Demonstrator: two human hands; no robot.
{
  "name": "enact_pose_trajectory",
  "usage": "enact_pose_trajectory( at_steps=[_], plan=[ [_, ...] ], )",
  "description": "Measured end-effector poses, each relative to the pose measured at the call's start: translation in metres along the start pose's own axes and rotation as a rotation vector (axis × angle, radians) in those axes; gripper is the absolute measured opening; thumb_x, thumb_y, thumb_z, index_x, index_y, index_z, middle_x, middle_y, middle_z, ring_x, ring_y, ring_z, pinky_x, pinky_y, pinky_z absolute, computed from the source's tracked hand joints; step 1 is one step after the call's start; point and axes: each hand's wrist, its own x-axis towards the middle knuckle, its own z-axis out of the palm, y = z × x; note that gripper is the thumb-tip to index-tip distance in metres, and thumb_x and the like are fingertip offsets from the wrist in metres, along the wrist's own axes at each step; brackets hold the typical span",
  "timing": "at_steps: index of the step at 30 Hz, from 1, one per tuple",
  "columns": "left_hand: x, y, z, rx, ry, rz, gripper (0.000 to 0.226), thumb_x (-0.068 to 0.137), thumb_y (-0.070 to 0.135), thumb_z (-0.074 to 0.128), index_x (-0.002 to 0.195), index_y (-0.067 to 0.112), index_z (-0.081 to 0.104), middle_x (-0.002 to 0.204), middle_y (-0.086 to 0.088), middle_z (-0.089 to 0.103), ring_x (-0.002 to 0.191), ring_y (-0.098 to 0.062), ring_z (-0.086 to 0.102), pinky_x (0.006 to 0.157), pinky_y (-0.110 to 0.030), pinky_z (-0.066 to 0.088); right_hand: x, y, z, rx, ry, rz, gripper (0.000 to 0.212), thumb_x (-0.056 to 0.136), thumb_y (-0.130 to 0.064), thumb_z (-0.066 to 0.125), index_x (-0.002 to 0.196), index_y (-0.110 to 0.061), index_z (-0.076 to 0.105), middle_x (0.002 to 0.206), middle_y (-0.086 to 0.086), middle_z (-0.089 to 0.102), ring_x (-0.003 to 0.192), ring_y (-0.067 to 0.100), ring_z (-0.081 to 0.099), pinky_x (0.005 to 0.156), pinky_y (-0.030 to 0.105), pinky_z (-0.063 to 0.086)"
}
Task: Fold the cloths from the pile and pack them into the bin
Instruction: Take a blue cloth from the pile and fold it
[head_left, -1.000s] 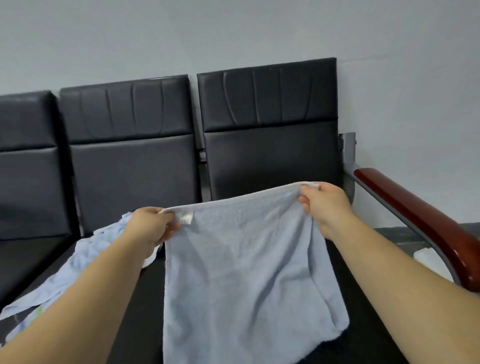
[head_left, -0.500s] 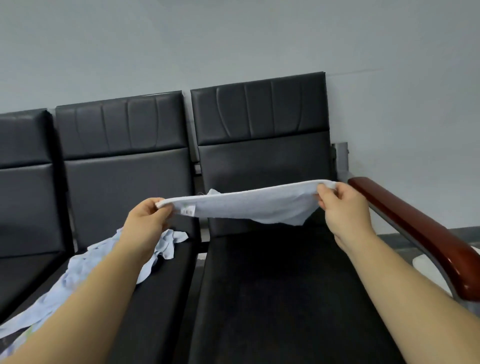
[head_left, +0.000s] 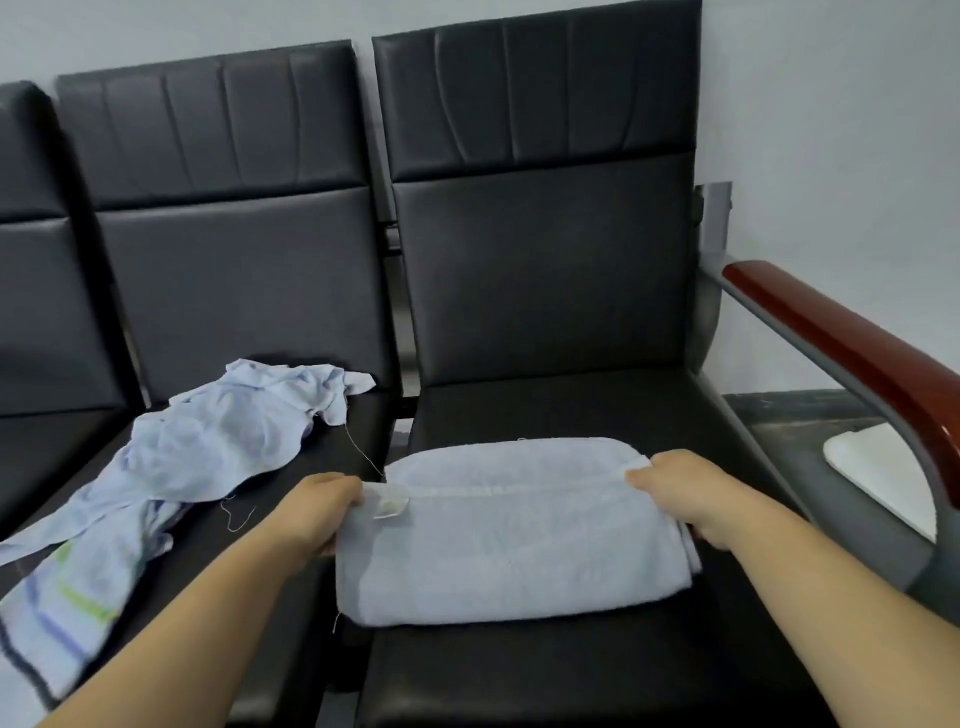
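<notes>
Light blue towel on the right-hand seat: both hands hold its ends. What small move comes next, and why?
Probably carry the right hand across to the left hand, folding the light blue towel in half sideways. It lies on the black seat, folded once but wide, each hand pinching one end of its top layer.

Both hands, left (head_left: 317, 512) and right (head_left: 685, 493), pinch the top edge of a folded pale-blue terry towel (head_left: 511, 535) lying on a black padded seat (head_left: 597, 665).
</notes>
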Motion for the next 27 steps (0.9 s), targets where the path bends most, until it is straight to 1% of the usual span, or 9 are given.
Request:
enact_pose_trajectory(
  at_steps=[2,4,7,12,15,17,20,24,27],
  plan=[
    [0.008,0.000,0.003,-0.022,0.037,0.018,0.027,0.088,0.003,0.049,0.066,0.017,0.042,0.058,-0.002,0.036,0.050,-0.019,0.033,0.047,-0.021,0.025,0.004,-0.006,0.001,-0.011,0.022,0.000,0.018,0.101,-0.027,0.056,0.101,-0.013,0.067,0.104,0.012,0.069,0.092,0.028,0.066,0.074,0.037,0.052],
    [0.018,0.001,0.006,-0.051,0.069,0.038,0.025,0.088,0.006,0.050,0.066,0.017,0.043,0.065,-0.006,0.037,0.060,-0.020,0.034,0.052,-0.026,0.023,0.014,-0.011,0.002,-0.003,0.071,-0.024,0.019,0.100,-0.026,0.054,0.103,-0.012,0.067,0.104,0.013,0.069,0.097,0.032,0.067,0.083,0.044,0.056],
    [0.031,0.006,0.010,-0.072,0.078,0.070,0.013,0.089,0.017,0.052,0.078,0.009,0.054,0.074,-0.011,0.049,0.069,-0.024,0.045,0.058,-0.032,0.033,0.030,-0.018,0.003,0.010,0.147,-0.066,0.020,0.102,-0.026,0.053,0.104,-0.010,0.065,0.105,0.014,0.067,0.099,0.034,0.066,0.090,0.049,0.055],
    [0.061,0.011,0.025,0.022,0.110,0.136,0.018,0.098,0.023,0.049,0.097,0.008,0.058,0.089,-0.009,0.061,0.077,-0.022,0.056,0.066,-0.034,0.042,0.062,-0.027,0.010,-0.050,0.252,-0.088,0.025,0.107,-0.028,0.048,0.121,-0.012,0.061,0.103,0.007,0.062,0.087,0.023,0.062,0.069,0.034,0.049],
    [0.075,0.007,0.039,0.134,0.166,0.139,0.020,0.101,0.023,0.047,0.093,0.006,0.053,0.086,-0.007,0.058,0.076,-0.022,0.053,0.062,-0.034,0.040,0.077,-0.023,0.020,-0.140,0.285,-0.078,0.037,0.108,-0.033,0.044,0.140,-0.016,0.054,0.124,0.006,0.059,0.090,0.019,0.057,0.067,0.033,0.044],
    [0.083,0.004,0.048,0.164,0.207,0.158,0.022,0.102,0.026,0.047,0.094,0.007,0.052,0.085,-0.008,0.058,0.075,-0.022,0.052,0.062,-0.034,0.040,0.087,-0.015,0.024,-0.242,0.330,-0.069,0.030,0.108,-0.038,0.041,0.124,-0.019,0.057,0.128,0.009,0.052,0.094,0.023,0.054,0.069,0.036,0.046],
    [0.088,0.004,0.058,0.209,0.224,0.175,0.015,0.100,0.024,0.052,0.107,0.011,0.052,0.090,-0.003,0.061,0.077,-0.015,0.055,0.061,-0.030,0.039,0.095,-0.009,0.023,-0.322,0.316,-0.039,0.023,0.105,-0.042,0.046,0.097,-0.022,0.054,0.107,0.007,0.058,0.087,0.024,0.059,0.071,0.041,0.054],
    [0.079,0.001,0.064,0.264,0.164,0.198,0.044,0.097,0.031,0.061,0.133,0.017,0.042,0.117,-0.001,0.058,0.097,-0.020,0.058,0.075,-0.032,0.043,0.093,-0.011,0.017,-0.247,0.225,-0.004,0.019,0.099,-0.038,0.060,0.099,-0.019,0.057,0.093,0.003,0.063,0.078,0.020,0.061,0.062,0.034,0.048],
    [0.069,0.005,0.069,0.361,0.164,0.214,0.059,0.096,0.040,0.063,0.145,0.018,0.037,0.146,-0.007,0.039,0.124,-0.030,0.050,0.093,-0.038,0.043,0.089,-0.013,0.013,-0.201,0.199,0.030,0.019,0.093,-0.032,0.065,0.099,-0.014,0.063,0.081,0.003,0.058,0.066,0.019,0.052,0.056,0.033,0.041]
  ],
)
